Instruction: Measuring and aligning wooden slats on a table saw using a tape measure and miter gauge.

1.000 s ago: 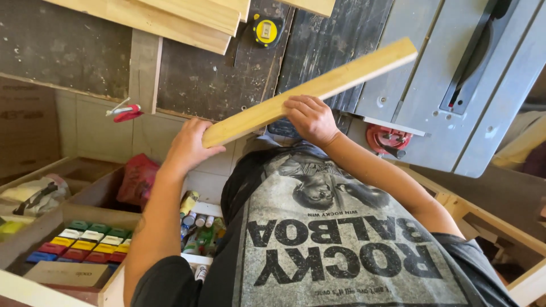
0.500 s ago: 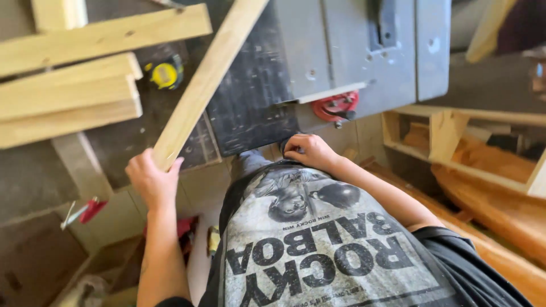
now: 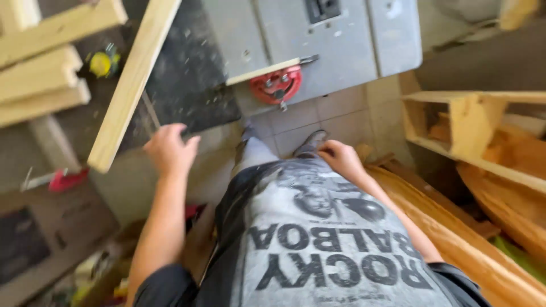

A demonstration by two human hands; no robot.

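A long pale wooden plank (image 3: 132,79) lies on the dark worktop (image 3: 187,85), its near end jutting over the edge. My left hand (image 3: 169,149) hovers just right of that end, fingers spread, holding nothing. My right hand (image 3: 341,159) hangs loosely by my waist, fingers curled, with nothing in it. My grey printed shirt fills the lower middle of the view.
A grey table saw (image 3: 318,40) with a red clamp (image 3: 277,85) stands ahead. Stacked planks (image 3: 40,68) and a yellow tape measure (image 3: 101,63) lie at left. Wooden frames and boards (image 3: 478,136) crowd the right. A red tool (image 3: 62,179) rests on the lower left bench.
Both hands have let go of the plank, which now rests on the worktop. My right hand dropped to my waist. The view has swung right and down.
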